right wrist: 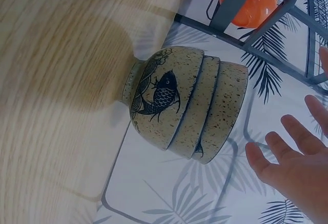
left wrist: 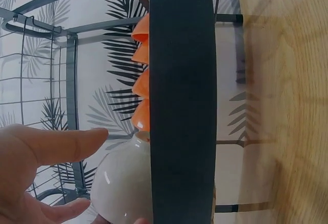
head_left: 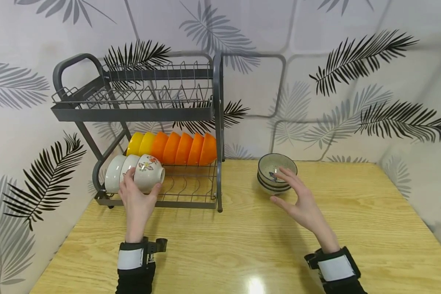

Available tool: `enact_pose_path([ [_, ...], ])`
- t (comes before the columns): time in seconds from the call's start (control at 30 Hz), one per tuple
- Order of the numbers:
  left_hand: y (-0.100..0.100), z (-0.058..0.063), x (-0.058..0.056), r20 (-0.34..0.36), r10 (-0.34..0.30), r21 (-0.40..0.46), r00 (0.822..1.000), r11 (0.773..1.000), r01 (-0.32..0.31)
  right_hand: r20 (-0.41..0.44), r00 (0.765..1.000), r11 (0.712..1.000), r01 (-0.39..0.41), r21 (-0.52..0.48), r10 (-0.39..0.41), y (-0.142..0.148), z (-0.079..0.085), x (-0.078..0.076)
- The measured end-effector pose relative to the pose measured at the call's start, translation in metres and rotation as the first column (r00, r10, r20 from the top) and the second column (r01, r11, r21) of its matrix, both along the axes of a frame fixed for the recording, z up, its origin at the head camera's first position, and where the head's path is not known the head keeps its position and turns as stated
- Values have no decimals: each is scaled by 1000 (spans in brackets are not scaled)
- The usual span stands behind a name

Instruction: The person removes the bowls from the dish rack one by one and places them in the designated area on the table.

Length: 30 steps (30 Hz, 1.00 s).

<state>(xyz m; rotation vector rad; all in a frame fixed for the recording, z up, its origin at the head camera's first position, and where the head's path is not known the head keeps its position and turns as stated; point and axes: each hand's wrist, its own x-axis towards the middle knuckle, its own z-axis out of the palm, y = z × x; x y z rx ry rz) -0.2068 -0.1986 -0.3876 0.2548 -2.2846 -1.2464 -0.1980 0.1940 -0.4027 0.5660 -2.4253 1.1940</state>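
My left hand [head_left: 139, 200] is at the front bowl of a row of white bowls [head_left: 147, 173], which lie on their sides on the rack's lower tier. This front bowl carries a floral print. In the left wrist view my thumb [left wrist: 77, 144] stands a little apart from the white bowl [left wrist: 123, 183]; the strap in front hides part of it. My right hand [head_left: 303, 204], fingers spread, is beside a stack of three speckled bowls [head_left: 275, 167] on the table. A dark fish shows on the lowest bowl [right wrist: 166, 96] in the right wrist view, with a gap between stack and fingers.
A grey two-tier dish rack [head_left: 132, 114] stands at the back left of the wooden table [head_left: 213, 245]. Behind the white bowls, orange bowls [head_left: 183, 149] and yellow bowls [head_left: 139, 143] lean in a row. A leaf-patterned wall [head_left: 316, 81] rises behind.
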Motion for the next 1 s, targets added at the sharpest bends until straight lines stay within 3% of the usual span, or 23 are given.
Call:
enact_pose_path([
  [0.27,-5,-6,-7,40,-54,6,998,999,54,35,999,1000,-1,6,0,1,1,1],
  [0.5,-9,-8,-8,52,-34,26,998,999,33,28,1000,1000,1,14,-1,1,0,-1],
  [0.77,-9,-16,-13,11,32,35,999,999,-32,33,999,1000,-4,17,3,2,-1,0],
  [1.0,-8,-22,-16,7,36,10,999,999,-36,41,999,1000,-4,17,3,2,-1,1],
])
